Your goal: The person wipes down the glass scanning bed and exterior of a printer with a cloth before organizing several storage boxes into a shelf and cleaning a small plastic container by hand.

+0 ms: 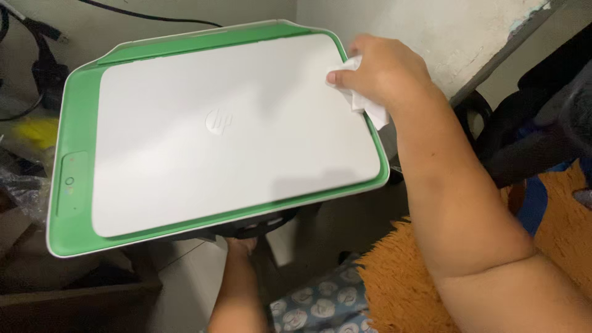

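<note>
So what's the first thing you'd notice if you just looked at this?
The big printer with its white lid and bright green rim fills the middle, tilted up off the floor. At its upper right corner the right hand presses a crumpled white tissue against the lid's edge. The left hand props the printer from underneath, mostly hidden, and a fuzzy orange rug lies at the lower right.
</note>
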